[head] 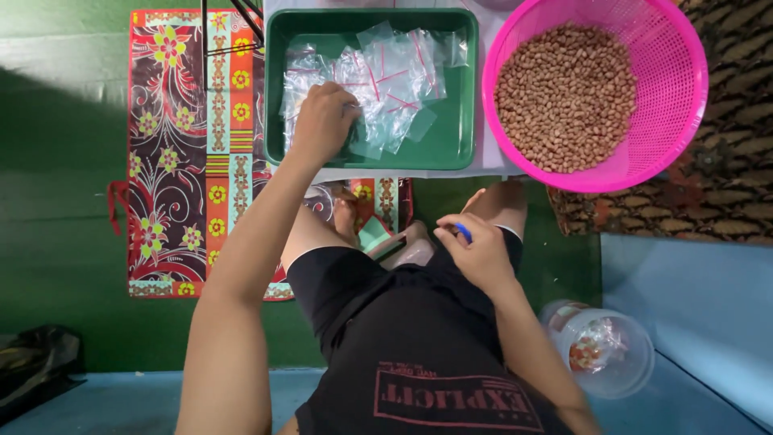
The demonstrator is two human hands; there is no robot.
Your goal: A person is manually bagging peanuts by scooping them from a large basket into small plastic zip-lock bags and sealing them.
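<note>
My left hand [322, 119] reaches into a green tray [459, 89] and its fingers pinch one of several small clear zip bags [390, 76] with red seal strips. My right hand [475, 250] rests over my lap, closed around a small blue object [464, 232] that is mostly hidden by the fingers. To the right of the tray stands a pink plastic basket [680, 72] filled with peanuts [564, 97].
A clear plastic tub [604, 346] with something inside sits by my right elbow. A patterned floral mat [189, 153] lies on the green floor at left. A dark bag [36, 358] lies at lower left. A blue surface [692, 298] is at right.
</note>
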